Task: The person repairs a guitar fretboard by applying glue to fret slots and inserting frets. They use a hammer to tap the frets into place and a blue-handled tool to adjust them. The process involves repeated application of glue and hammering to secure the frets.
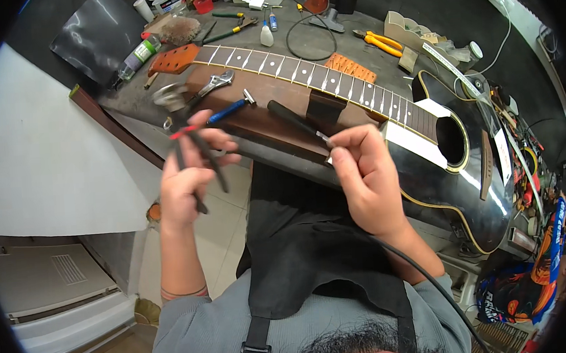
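My left hand (188,183) grips a pair of pliers with black handles (211,156) and a red band; its rounded metal head (171,98) is blurred by motion. Thumb and fingers of my right hand (365,174) are pinched together. At their tips is the metal end of a black-handled tool (292,115); whether they hold it or something smaller is hidden. Beyond both hands lies a black acoustic guitar, its long fretboard (298,70) covered with pale metal strips between the frets. White sheets (415,144) cover part of the body beside the soundhole.
On the brown block (253,123) under the neck lie a blue-handled tool (229,109) and an adjustable wrench (216,84). Yellow-handled pliers (382,42), a perforated wooden piece (352,67) and a spray bottle (140,55) rest farther back. Cluttered tools line the right.
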Available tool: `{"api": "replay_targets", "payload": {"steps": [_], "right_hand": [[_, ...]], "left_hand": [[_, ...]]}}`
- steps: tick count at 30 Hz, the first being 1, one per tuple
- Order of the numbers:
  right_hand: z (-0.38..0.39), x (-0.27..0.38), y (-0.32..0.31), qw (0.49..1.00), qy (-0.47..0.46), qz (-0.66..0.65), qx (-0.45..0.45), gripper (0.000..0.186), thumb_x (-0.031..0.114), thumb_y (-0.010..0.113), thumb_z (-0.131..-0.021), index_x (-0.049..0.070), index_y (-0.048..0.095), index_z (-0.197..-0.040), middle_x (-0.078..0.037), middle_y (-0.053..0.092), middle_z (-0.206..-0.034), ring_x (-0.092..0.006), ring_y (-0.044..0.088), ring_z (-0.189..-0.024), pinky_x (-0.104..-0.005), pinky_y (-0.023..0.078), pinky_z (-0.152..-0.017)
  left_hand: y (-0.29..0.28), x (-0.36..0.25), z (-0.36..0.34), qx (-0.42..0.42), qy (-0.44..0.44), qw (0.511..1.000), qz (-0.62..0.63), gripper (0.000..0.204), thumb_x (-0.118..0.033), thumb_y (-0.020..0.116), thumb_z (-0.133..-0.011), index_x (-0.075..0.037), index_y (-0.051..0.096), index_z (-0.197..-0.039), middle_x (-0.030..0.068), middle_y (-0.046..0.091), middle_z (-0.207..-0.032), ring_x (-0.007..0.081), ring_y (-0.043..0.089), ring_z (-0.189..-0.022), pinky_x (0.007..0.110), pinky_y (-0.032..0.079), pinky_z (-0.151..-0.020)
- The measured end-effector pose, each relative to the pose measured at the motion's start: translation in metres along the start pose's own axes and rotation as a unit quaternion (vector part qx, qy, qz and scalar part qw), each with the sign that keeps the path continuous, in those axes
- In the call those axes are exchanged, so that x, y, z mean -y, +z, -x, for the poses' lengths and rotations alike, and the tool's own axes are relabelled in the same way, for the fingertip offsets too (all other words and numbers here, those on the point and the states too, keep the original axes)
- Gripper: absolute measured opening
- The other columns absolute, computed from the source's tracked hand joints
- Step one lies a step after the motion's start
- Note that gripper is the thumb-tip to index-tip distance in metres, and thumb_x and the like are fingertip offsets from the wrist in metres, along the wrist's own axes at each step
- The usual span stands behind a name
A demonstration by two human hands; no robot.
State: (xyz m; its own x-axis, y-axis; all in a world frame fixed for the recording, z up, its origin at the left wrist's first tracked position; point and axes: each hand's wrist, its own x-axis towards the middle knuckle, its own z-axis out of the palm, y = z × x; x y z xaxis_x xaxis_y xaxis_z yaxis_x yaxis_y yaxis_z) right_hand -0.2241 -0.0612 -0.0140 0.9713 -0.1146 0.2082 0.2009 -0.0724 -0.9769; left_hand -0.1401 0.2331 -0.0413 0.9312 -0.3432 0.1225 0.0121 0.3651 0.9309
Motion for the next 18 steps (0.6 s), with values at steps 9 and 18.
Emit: {"api": "replay_targets", "payload": {"steps": [9,18], "right_hand": [[0.001,0.017,-0.01,0.996,-0.048,0.008,-0.078,0.013,0.003,0.06,-0.114,-0.003,0.061,-0.125,-0.004,0.069,-0.105,-0.0043,0.061,-0.09,-0.0225,0.049,-0.077],[0.007,0.023,-0.019,0.993,-0.059,0.039,-0.1,0.013,0.002,0.06,-0.114,-0.004,0.063,-0.125,-0.005,0.071,-0.107,-0.005,0.064,-0.092,-0.0228,0.051,-0.08]], "left_hand": [[0.106,0.019,0.005,0.184,-0.066,0.967,-0.161,0.095,0.009,0.046,-0.077,-0.003,0.037,-0.171,0.0153,0.059,-0.15,0.0289,0.061,-0.14,0.047,0.045,-0.124],[0.113,0.021,-0.001,0.232,0.006,0.933,-0.274,0.094,0.014,0.046,-0.078,-0.003,0.038,-0.17,0.0141,0.056,-0.148,0.0274,0.061,-0.135,0.043,0.046,-0.121]]}}
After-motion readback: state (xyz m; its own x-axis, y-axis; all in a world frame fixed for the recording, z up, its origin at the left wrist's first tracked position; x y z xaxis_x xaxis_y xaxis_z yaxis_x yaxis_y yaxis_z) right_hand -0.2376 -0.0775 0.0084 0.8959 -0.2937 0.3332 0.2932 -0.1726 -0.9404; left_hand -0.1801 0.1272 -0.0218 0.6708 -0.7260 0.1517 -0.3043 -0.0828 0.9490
